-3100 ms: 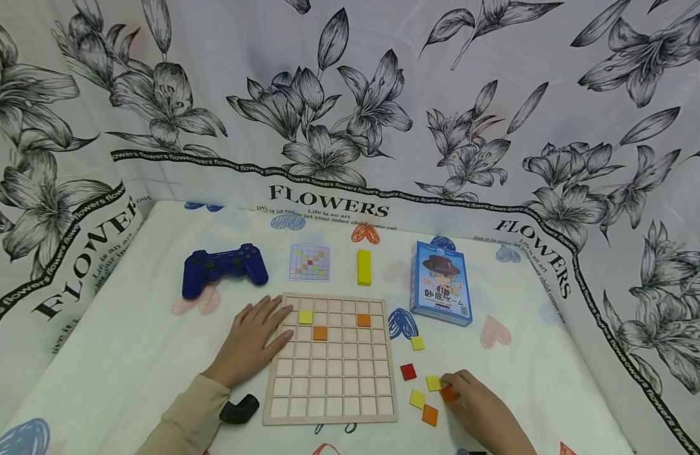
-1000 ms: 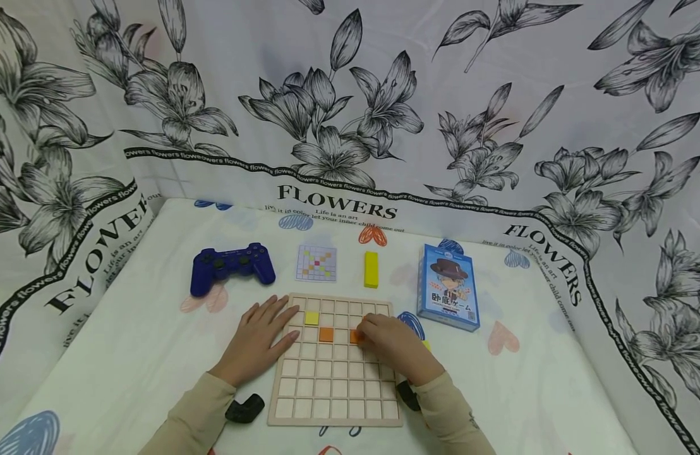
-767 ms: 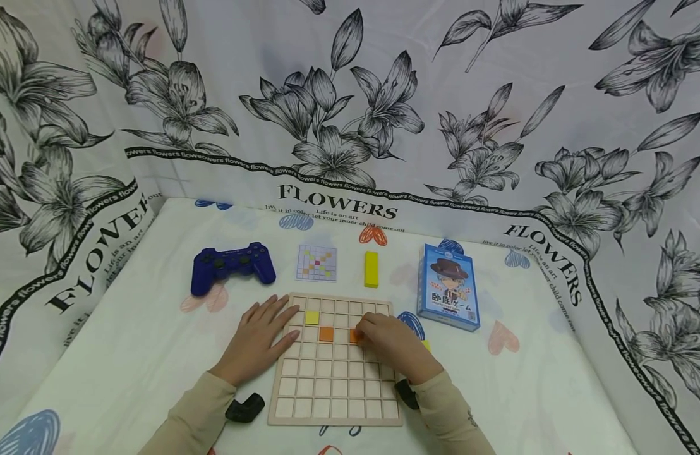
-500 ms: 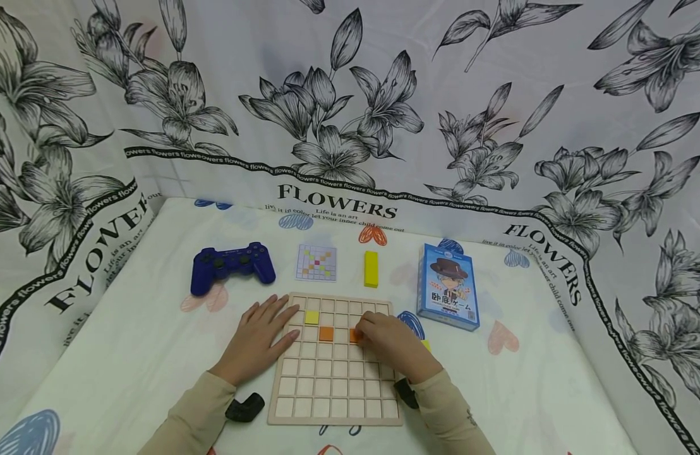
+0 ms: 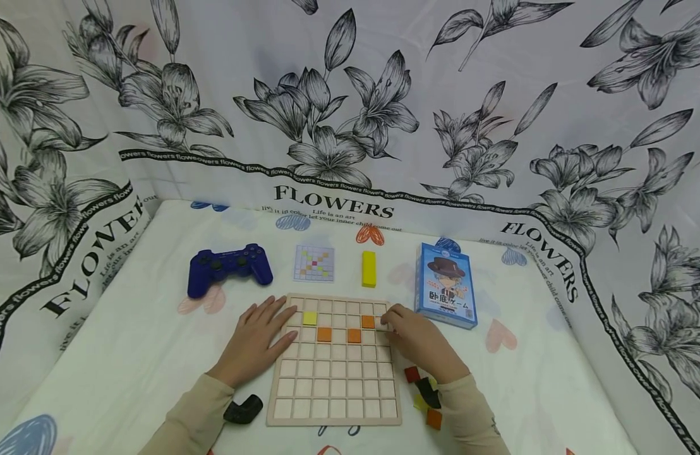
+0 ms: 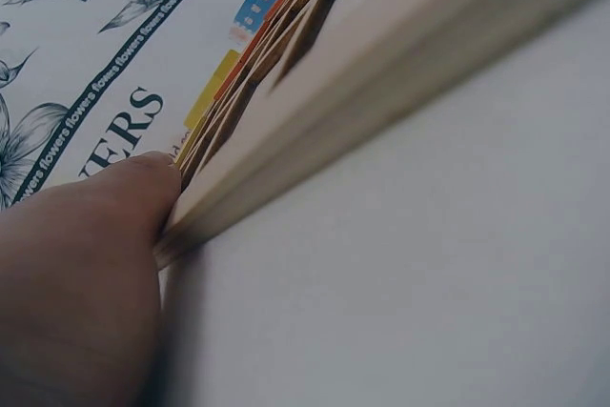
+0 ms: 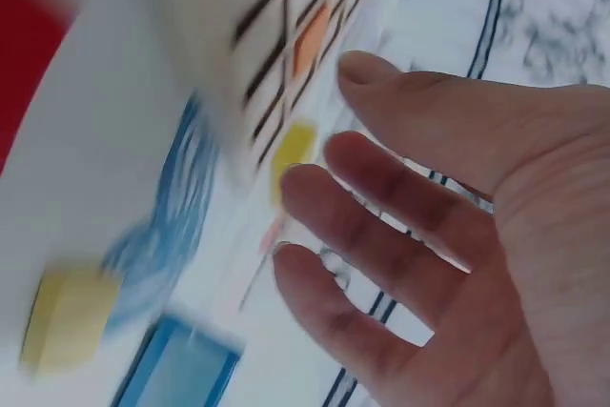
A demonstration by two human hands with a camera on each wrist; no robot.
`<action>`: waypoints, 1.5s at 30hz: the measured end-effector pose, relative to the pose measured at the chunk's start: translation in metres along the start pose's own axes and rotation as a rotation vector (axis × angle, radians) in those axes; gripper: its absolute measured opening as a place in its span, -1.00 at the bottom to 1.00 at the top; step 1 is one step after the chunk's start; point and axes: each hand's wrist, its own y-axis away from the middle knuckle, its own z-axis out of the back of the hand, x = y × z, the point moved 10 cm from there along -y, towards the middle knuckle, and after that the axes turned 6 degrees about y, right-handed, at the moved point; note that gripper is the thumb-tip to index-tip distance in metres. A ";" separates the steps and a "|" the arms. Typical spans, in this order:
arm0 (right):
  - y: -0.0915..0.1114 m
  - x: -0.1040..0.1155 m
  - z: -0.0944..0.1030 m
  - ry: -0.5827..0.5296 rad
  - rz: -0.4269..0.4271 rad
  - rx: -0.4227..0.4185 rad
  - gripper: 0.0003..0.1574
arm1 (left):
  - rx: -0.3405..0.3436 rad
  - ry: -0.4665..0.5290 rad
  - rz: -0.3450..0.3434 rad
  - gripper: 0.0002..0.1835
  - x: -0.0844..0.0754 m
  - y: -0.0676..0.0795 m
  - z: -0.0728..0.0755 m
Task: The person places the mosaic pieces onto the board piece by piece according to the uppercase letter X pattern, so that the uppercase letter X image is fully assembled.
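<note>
A wooden grid board lies flat in the head view. In its upper cells sit one yellow tile and three orange tiles. My left hand rests on the board's left edge with fingers spread; the left wrist view has the thumb against that edge. By the upper right edge is my right hand, holding nothing. Its relaxed fingers stand apart in the right wrist view. Near the right forearm lie loose tiles: red, yellow and orange, some partly hidden behind the black wrist camera.
Behind the board stand a blue game controller, a small colored grid card, a yellow block and a blue box. A black wrist camera sits by the left sleeve. Floral cloth rises behind.
My right hand has carried an orange tile from the loose ones to the board, let go of it in a cell and drawn back rightward. The left hand stays on the edge.
</note>
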 end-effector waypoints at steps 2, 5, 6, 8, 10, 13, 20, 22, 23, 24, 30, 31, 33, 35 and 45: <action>0.007 -0.015 0.002 0.023 -0.052 0.009 -0.72 | 0.000 0.001 0.004 -0.40 0.000 0.000 0.001; 0.018 -0.035 -0.002 0.037 -0.127 0.053 -0.71 | 0.014 0.008 0.015 -0.39 0.001 0.000 0.001; 0.021 -0.042 -0.005 0.036 -0.156 0.077 -0.70 | 0.020 0.011 0.020 -0.39 0.002 0.000 0.002; 0.027 -0.053 -0.011 0.035 -0.201 0.126 -0.69 | 0.033 0.017 0.029 -0.39 0.003 0.000 0.001; 0.032 -0.061 -0.019 0.017 -0.246 0.182 -0.68 | 0.037 0.018 0.032 -0.38 0.004 0.000 0.000; 0.039 -0.068 -0.027 -0.026 -0.301 0.242 -0.67 | 0.029 0.020 0.030 -0.39 0.004 0.001 0.000; 0.049 -0.065 -0.026 -0.059 -0.272 0.243 -0.69 | 0.038 0.019 0.036 -0.39 0.005 0.002 -0.001; 0.050 -0.063 -0.024 -0.055 -0.246 0.224 -0.70 | 0.044 0.019 0.038 -0.38 0.005 0.002 -0.001; 0.050 -0.062 -0.023 -0.056 -0.238 0.216 -0.70 | 0.044 0.019 0.038 -0.38 0.005 0.002 -0.001; 0.051 -0.062 -0.023 -0.056 -0.232 0.210 -0.70 | 0.045 0.019 0.036 -0.38 0.005 0.002 -0.002; 0.050 -0.059 -0.020 -0.045 -0.226 0.203 -0.70 | 0.032 0.022 0.026 -0.39 0.004 0.002 -0.001; 0.049 -0.058 -0.020 -0.043 -0.226 0.204 -0.69 | 0.030 0.023 0.025 -0.39 0.004 0.002 -0.001; 0.047 -0.055 -0.018 -0.032 -0.207 0.195 -0.69 | 0.028 0.024 0.023 -0.39 0.003 0.002 -0.001; 0.045 -0.049 -0.015 -0.015 -0.176 0.178 -0.68 | 0.028 0.022 0.022 -0.39 0.003 0.002 -0.001; 0.020 -0.011 0.003 -0.010 -0.033 0.113 -0.60 | 0.014 0.016 0.009 -0.40 0.003 0.001 -0.001</action>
